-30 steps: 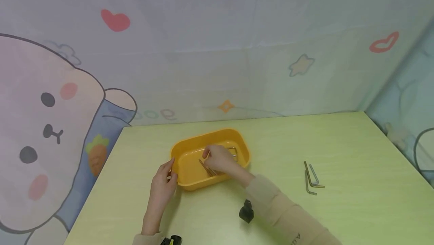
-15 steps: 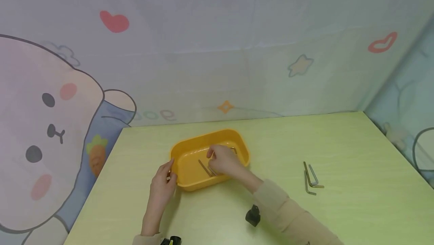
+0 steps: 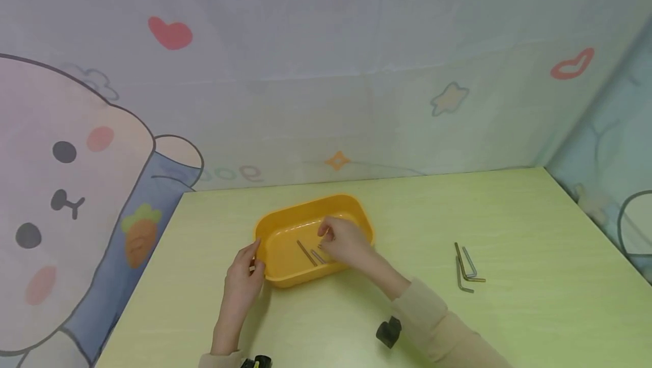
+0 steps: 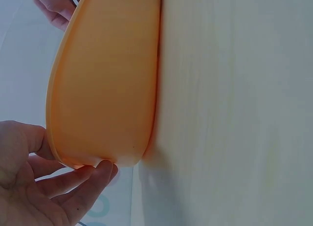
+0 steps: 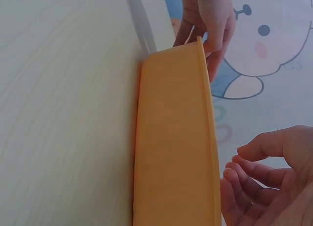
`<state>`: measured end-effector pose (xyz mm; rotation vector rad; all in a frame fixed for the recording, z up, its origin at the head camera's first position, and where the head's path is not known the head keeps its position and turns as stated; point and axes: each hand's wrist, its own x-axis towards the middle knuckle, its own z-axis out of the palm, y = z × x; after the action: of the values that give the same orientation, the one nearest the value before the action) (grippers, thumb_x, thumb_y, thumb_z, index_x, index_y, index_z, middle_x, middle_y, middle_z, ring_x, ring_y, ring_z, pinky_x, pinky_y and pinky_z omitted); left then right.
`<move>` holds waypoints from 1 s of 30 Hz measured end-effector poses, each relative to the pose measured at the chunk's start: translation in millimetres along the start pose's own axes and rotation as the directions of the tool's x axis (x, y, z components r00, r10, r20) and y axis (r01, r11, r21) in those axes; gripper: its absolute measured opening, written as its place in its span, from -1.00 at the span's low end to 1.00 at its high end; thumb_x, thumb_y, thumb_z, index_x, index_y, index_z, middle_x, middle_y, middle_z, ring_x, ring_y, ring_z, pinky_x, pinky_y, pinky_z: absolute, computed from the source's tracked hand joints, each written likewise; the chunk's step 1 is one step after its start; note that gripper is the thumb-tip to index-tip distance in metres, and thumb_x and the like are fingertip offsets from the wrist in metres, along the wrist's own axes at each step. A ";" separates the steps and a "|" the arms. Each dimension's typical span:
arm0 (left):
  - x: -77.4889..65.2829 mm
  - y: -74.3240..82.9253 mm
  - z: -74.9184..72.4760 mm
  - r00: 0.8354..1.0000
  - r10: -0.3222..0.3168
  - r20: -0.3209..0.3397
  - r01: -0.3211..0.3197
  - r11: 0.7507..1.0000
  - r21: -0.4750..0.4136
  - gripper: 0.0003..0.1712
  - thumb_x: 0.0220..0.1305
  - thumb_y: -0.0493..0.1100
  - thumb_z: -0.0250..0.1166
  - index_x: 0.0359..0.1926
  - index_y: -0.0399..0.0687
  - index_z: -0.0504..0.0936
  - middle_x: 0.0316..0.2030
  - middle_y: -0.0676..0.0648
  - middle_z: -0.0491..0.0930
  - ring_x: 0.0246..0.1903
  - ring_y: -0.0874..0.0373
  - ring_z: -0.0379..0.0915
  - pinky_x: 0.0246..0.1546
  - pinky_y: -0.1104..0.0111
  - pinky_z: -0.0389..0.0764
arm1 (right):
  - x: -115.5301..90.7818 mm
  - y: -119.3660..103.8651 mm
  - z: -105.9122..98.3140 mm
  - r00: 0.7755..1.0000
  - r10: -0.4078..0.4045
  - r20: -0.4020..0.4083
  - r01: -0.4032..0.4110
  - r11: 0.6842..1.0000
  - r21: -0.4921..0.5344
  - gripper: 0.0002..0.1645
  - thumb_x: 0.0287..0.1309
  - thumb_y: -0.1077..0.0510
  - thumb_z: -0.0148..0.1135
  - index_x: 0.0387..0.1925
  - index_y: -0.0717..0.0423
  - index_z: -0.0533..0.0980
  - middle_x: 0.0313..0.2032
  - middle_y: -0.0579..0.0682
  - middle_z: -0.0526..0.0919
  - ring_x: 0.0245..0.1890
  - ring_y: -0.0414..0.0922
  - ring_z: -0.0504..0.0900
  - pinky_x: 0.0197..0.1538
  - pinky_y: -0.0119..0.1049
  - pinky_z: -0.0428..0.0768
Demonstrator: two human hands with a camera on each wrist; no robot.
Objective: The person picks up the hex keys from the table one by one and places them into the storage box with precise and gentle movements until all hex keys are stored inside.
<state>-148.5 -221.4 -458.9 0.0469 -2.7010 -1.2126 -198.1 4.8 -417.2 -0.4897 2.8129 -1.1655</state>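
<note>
My left hand (image 3: 244,280) grips the left end of a yellow plastic tray (image 3: 285,278), thumb and fingers on opposite sides of its rim (image 4: 57,55). Inside the tray lie thin metal rods, among them a longer rod (image 3: 307,253) and a shorter rod (image 3: 318,256). My right hand (image 3: 348,242) is over the tray's right half, its fingers loosely bent. In the right wrist view, thumb (image 5: 264,145) and forefinger tips are close together with nothing visible between them. The hand covers the tray's right part.
Three L-shaped hex keys (image 3: 464,274) lie in a loose group on the pale green table (image 3: 535,232), right of the tray. A printed cloth (image 3: 285,73) hangs behind the table. A black wrist camera (image 3: 389,332) sits below my right sleeve.
My right hand has shifted right within the tray, uncovering more of the rods at its left. It now covers the bent keys seen earlier at the right. The left hand keeps its hold.
</note>
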 end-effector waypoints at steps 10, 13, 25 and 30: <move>0.0 0.2 -0.4 1.000 0.011 0.000 -0.011 1.000 0.006 -0.46 0.34 -0.33 -0.01 0.34 -0.27 0.33 0.25 -0.31 0.39 0.00 -0.13 0.52 0.01 0.09 0.64 | -12.1 4.9 -9.0 0.998 -0.010 -0.063 0.015 0.997 0.074 -0.79 -0.01 0.29 0.16 -0.26 0.16 0.58 -0.39 -0.04 0.61 -0.38 -0.17 0.49 -0.33 -0.38 0.49; -0.3 0.7 -0.3 1.000 0.013 0.001 -0.013 1.000 0.006 -0.45 0.33 -0.33 -0.01 0.34 -0.28 0.33 0.25 -0.32 0.39 0.00 -0.14 0.52 0.01 0.09 0.64 | -15.7 7.3 -9.2 0.996 -0.017 -0.082 0.023 0.997 0.073 -0.77 -0.04 0.32 0.16 -0.26 0.18 0.58 -0.39 -0.04 0.61 -0.39 -0.19 0.47 -0.32 -0.40 0.48; -0.2 1.2 0.2 1.000 0.009 0.002 -0.009 1.000 0.000 -0.45 0.33 -0.33 -0.02 0.35 -0.27 0.32 0.26 -0.33 0.38 0.00 -0.13 0.50 0.02 0.09 0.63 | -32.7 13.0 -16.3 0.987 0.008 -0.158 0.007 0.996 0.093 -0.78 -0.05 0.29 0.20 -0.27 0.12 0.59 -0.45 -0.08 0.59 -0.41 -0.20 0.50 -0.30 -0.36 0.52; -0.7 0.7 0.5 1.000 0.009 0.002 -0.009 1.000 0.000 -0.44 0.33 -0.34 -0.02 0.35 -0.27 0.32 0.26 -0.33 0.38 0.00 -0.13 0.51 0.02 0.09 0.63 | -40.9 19.0 -17.2 0.984 -0.008 -0.177 0.028 0.994 0.108 -0.81 -0.02 0.31 0.23 -0.28 0.12 0.59 -0.45 -0.05 0.59 -0.41 -0.22 0.46 -0.31 -0.42 0.49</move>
<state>-147.9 -220.5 -458.9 0.0342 -2.7000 -1.2101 -167.4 41.8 -420.9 -0.4243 2.8728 -1.4254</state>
